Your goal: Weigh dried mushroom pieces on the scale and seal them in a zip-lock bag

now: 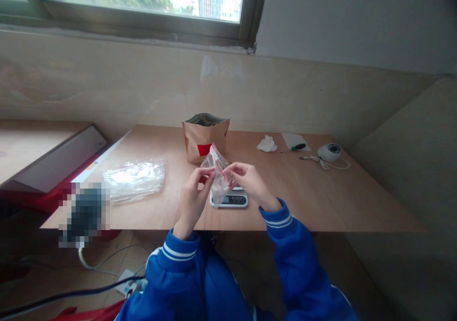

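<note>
Between my hands is a clear zip-lock bag (218, 166) with a red line along its zip edge. My left hand (195, 195) pinches one side of the bag's top, and my right hand (250, 182) pinches the other side. Under the bag lies a small white digital scale (237, 200), partly covered by it, with its display and buttons facing me. Just behind stands an open brown paper pouch (200, 137) with a red label. Dark, dry-looking stuff shows inside its mouth; I cannot make out what it is.
A stack of clear plastic bags (135, 179) lies on the table's left. A blurred-out dark object (85, 214) sits at the left front edge. Toward the right back are crumpled tissue (267, 144), a green-handled screwdriver (298, 147) on paper, and a white dome camera (329, 152) with its cable.
</note>
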Tool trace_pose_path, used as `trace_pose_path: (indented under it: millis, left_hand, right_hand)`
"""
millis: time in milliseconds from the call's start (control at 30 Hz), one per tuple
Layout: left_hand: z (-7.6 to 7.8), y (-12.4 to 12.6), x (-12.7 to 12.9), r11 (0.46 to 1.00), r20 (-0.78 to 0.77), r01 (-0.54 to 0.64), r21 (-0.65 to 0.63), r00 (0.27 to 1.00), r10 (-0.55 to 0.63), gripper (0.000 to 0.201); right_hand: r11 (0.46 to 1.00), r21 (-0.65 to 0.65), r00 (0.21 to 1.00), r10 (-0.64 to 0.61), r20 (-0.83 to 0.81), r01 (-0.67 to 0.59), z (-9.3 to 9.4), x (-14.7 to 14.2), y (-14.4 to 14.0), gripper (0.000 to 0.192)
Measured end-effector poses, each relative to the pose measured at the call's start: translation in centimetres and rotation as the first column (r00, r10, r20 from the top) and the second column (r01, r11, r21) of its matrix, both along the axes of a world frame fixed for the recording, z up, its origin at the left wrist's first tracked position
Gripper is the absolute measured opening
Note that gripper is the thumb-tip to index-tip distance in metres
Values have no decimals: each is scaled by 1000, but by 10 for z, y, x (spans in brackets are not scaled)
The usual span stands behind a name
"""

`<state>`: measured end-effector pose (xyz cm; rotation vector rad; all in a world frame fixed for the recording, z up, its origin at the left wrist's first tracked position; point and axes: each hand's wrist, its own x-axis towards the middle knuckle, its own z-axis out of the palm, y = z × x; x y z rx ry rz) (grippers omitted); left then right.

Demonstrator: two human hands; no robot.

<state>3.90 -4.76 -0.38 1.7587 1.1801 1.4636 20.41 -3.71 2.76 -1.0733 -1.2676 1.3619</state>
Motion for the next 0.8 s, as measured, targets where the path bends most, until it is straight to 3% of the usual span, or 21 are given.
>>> trace_pose_path:
  millis: [167,267,367,433,533,600,700,800]
  left_hand:
    - [5,-1,-7,962,108,-271,-33,956,273,22]
    - [4,2,-14,930,123,-366,-31,922,367,24]
    - [-3,9,-27,872,92,-488,34,870,484,22]
    - [-8,14,-37,835,77,-546,73,837,541,20]
    - [-15,19,-50,841,63,-534,80,845,531,18]
    - [-18,18,-52,860,45,-507,54,862,505,18]
    - [-22,14,-47,897,63,-440,-32,895,441,22]
    - [-31,11,-37,924,143,-371,-93,913,381,23]
  right_hand:
    - [990,-69,991,-122,60,126,-12,8,10,45]
    - [998,57,960,-22,280,6,-20,15,15,50]
    - [956,274,820,-71,568,-107,-34,20,15,51]
    - [949,297,682,-145,717,-110,-47,20,15,54]
    - [952,256,500,-143,854,-166,-70,16,17,59]
    - [933,279,423,-164,891,-227,-84,13,20,59]
    - [903,339,375,-227,899,-265,-99,13,26,55]
    - [871,407,384,-290,877,-274,-107,17,31,47]
